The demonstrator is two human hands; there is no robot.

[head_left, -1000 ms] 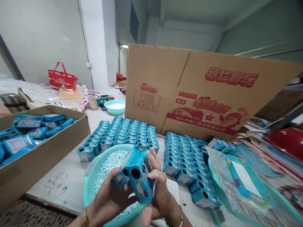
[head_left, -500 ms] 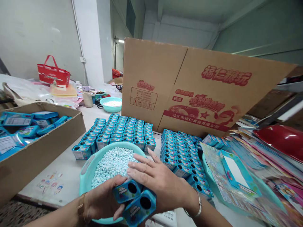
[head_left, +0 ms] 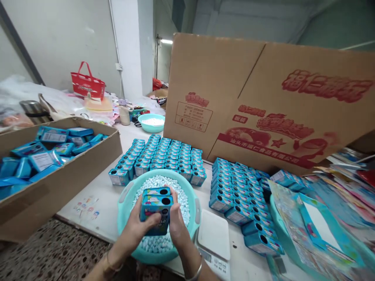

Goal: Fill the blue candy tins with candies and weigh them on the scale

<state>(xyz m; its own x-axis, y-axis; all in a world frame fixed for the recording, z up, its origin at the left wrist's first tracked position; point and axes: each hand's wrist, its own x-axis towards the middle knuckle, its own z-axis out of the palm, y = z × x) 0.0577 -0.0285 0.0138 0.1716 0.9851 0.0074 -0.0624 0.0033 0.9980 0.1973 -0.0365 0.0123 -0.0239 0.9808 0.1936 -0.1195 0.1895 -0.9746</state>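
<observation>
Two small blue candy boxes (head_left: 156,212), stacked together with dark round holes in their ends, are held over the teal basin (head_left: 122,218). My left hand (head_left: 139,216) is closed round them, its thumb across the front. Against their right side presses my right hand (head_left: 178,220), its fingers partly hidden behind the boxes, steadying them between both hands. Pale blue and white candies (head_left: 158,244) lie in the basin below. Directly behind the basin, rows of similar blue boxes (head_left: 164,154) stand upright. Another block of them (head_left: 234,187) is at the right.
A cardboard tray (head_left: 84,171) of blue boxes stands at the left. Right of the basin sits a white scale (head_left: 215,234). A large carton (head_left: 213,89) rises behind the rows. Printed sheets (head_left: 295,222) lie on a basin at the right; a smaller candy basin (head_left: 150,127) is farther back.
My right hand has gone from the top of the boxes to their right side. The boxes are now more upright, over the candies. The view has shifted, baring the scale.
</observation>
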